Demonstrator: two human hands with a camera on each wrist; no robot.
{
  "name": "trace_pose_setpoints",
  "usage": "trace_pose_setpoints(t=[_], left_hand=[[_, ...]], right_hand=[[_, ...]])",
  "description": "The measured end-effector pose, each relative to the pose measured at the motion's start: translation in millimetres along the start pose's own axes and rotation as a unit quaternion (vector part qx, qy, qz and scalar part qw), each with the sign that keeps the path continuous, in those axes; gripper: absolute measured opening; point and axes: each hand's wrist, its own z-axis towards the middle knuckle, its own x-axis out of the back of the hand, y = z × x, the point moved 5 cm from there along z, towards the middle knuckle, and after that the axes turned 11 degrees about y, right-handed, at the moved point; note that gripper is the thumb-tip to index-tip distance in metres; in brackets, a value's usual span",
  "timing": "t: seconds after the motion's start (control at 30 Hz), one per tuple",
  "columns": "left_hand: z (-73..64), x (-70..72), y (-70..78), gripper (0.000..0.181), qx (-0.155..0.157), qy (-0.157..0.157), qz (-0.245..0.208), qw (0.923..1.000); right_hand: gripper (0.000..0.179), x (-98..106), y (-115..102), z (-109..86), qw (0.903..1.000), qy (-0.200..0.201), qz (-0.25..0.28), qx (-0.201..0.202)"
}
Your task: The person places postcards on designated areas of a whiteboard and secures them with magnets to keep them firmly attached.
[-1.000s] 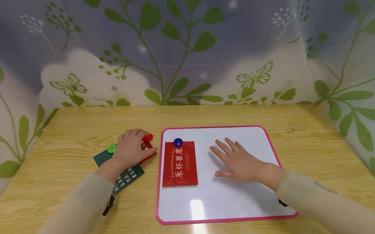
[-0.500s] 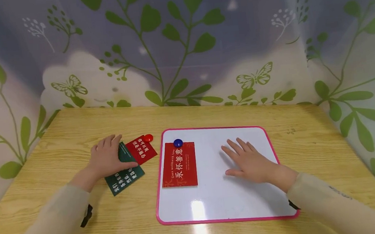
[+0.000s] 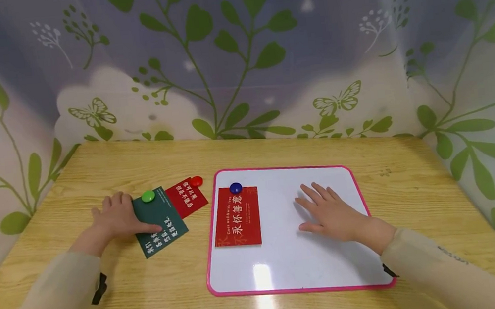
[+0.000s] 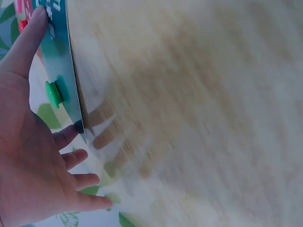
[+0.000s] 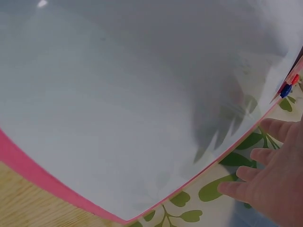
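Note:
In the head view my left hand (image 3: 115,219) is at the left side of a dark green card (image 3: 162,222) with white writing. Its thumb lies over the card's face, and the other fingers are spread past the left edge. The left wrist view shows the index fingertip (image 4: 68,136) right at a corner of the card. A green round magnet (image 3: 147,196) sits on this card's upper part. My right hand (image 3: 340,217), fingers spread, is over the right half of a white board (image 3: 285,265) with a pink rim and holds nothing.
A red card (image 3: 236,225) lies on the board's left part, with a blue round magnet (image 3: 235,188) at its top. Another red card (image 3: 187,200) with a red magnet (image 3: 196,181) lies between the green card and the board. A leaf-patterned curtain (image 3: 240,75) stands behind the wooden table (image 3: 176,300).
My left hand has moved left from above the red card to the green card's left side, uncovering both cards and the green magnet. My right hand has shifted slightly right.

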Motion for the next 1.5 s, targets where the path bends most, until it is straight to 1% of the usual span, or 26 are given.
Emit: trace_pose_setpoints(t=[0.17, 0.23, 0.37, 0.47, 0.53, 0.67, 0.77, 0.83, 0.93, 1.03, 1.1, 1.2, 1.3, 1.43, 1.5], left_hand=[[0.5, 0.7, 2.2, 0.118, 0.012, -0.019, 0.004, 0.9997], [0.5, 1.1, 2.8, 0.117, 0.018, -0.021, 0.003, 0.9996], [1.5, 2.4, 3.2, 0.113, 0.033, -0.010, -0.012, 0.9993], [3.1, 3.1, 2.8, 0.103, 0.051, -0.002, -0.045, 0.9977], [4.4, 3.4, 2.0, 0.093, 0.060, 0.002, -0.074, 0.9954], [6.2, 3.0, -1.0, 0.075, 0.076, -0.008, -0.140, 0.9872], [7.8, 2.8, -3.2, 0.066, 0.086, -0.019, -0.174, 0.9808], [9.5, 3.0, -4.5, 0.062, 0.090, -0.017, -0.189, 0.9778], [12.2, 3.3, -6.5, 0.061, 0.095, -0.011, -0.197, 0.9757], [14.3, 3.9, -9.4, 0.065, 0.112, -0.010, -0.202, 0.9729], [15.3, 4.8, -11.6, 0.067, 0.125, -0.012, -0.209, 0.9698], [16.7, 4.9, -16.2, 0.067, 0.140, -0.014, -0.235, 0.9618], [17.1, 2.8, -21.1, 0.065, 0.155, -0.025, -0.286, 0.9452], [15.9, 0.2, -26.3, 0.060, 0.171, -0.036, -0.353, 0.9192], [15.2, 0.9, -28.2, 0.057, 0.176, -0.029, -0.367, 0.9129]], right_hand=[[0.062, 1.4, 0.4, 0.0, 1.0000, 0.000, 0.000, 0.002], [0.062, 3.5, 1.6, -0.9, 1.0000, -0.001, 0.002, -0.003], [0.059, 8.7, 7.2, -4.6, 0.9998, 0.003, 0.005, -0.019], [0.058, 12.0, 12.8, -8.3, 0.9994, 0.006, 0.008, -0.032], [0.059, 13.0, 17.6, -11.0, 0.9992, 0.008, 0.007, -0.038], [0.059, 13.8, 30.5, -17.6, 0.9985, 0.019, 0.000, -0.051], [0.058, 14.4, 42.0, -23.7, 0.9975, 0.027, -0.003, -0.065], [0.059, 15.0, 49.6, -28.5, 0.9968, 0.029, 0.001, -0.075], [0.060, 15.4, 58.7, -35.0, 0.9957, 0.026, 0.007, -0.089], [0.062, 16.1, 64.8, -41.2, 0.9949, 0.024, 0.006, -0.098], [0.064, 16.0, 67.8, -45.1, 0.9945, 0.021, 0.004, -0.103], [0.069, 14.2, 72.2, -51.6, 0.9933, 0.012, 0.004, -0.115], [0.074, 11.3, 75.6, -57.5, 0.9920, 0.000, 0.004, -0.126], [0.078, 7.1, 78.9, -63.5, 0.9910, -0.007, 0.009, -0.133], [0.079, 5.3, 80.2, -65.6, 0.9901, -0.011, 0.015, -0.139]])
